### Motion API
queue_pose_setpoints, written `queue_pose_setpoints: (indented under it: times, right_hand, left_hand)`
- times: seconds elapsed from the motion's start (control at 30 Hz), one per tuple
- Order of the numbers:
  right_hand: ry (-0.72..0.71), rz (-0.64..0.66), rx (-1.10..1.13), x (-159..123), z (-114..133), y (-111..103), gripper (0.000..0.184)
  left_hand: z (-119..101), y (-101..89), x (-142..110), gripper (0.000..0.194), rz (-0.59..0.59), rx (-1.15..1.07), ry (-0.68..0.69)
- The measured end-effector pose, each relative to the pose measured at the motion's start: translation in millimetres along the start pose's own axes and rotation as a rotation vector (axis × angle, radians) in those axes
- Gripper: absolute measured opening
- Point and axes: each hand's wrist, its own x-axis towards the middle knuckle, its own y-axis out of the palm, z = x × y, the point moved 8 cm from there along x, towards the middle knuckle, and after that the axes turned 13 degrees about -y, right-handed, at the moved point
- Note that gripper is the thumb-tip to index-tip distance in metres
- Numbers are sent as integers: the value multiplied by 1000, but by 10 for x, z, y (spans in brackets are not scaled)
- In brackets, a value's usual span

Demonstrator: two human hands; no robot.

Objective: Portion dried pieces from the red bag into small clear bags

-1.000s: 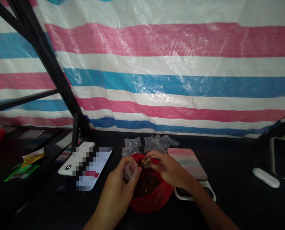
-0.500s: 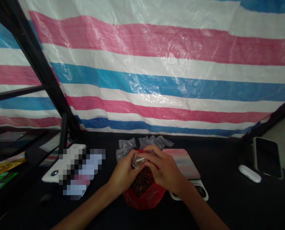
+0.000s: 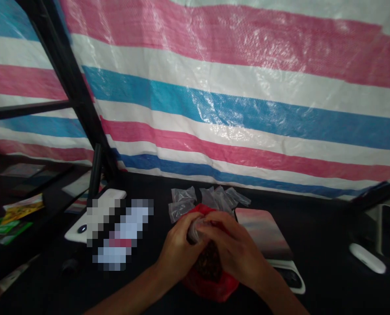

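Observation:
My left hand [image 3: 178, 252] and my right hand [image 3: 232, 249] meet above an open red plastic bag [image 3: 211, 286] filled with dark dried bits. Between their fingertips they pinch a small clear plastic pouch [image 3: 195, 229]. The fingers of both hands are closed on it. What is inside the pouch is hidden by the fingers. The red bag rests on a black table [image 3: 319, 245].
Several empty clear pouches [image 3: 208, 199] lie just behind the red bag. A small scale with a pink top [image 3: 263, 229] sits to the right. A white device [image 3: 98, 212] lies left, a white oval case [image 3: 367, 258] far right. Coloured packets [image 3: 14, 216] lie on the left shelf. A striped tarp [image 3: 234, 105] hangs behind.
A second ago my hands were apart, the left holding the pouch and the right holding a pinch of bits. They have come together on the pouch over the bag.

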Motion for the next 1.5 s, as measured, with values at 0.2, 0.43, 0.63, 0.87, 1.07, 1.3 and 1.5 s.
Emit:
queue_pose_setpoints:
  times: [0.2, 0.43, 0.63, 0.87, 1.07, 1.3, 1.5]
  right_hand:
    - [8, 10, -61, -4, -18, 5, 39]
    - [-96, -11, 8, 67, 115, -37, 48]
    - [2, -206, -82, -30, 29, -222, 36]
    - [216, 13, -9, -28, -226, -138, 20]
    - [391, 378, -118, -172, -424, 122, 24]
    - [454, 489, -235, -274, -524, 178, 38]
    - [439, 473, -128, -245, -482, 234, 45]
  left_hand:
    - [-66, -19, -30, 30, -1, 30, 31]
    - [-247, -72, -61, 34, -24, 71, 228]
    - [-249, -5, -119, 32, 31, 129, 273]
    - [-199, -218, 3, 10, -176, 185, 7]
    - [-131, -178, 47, 14, -174, 444, 0]
    - [-36, -149, 121, 11, -46, 303, -89]
    - [-28, -180, 142, 4, -42, 1, -127]
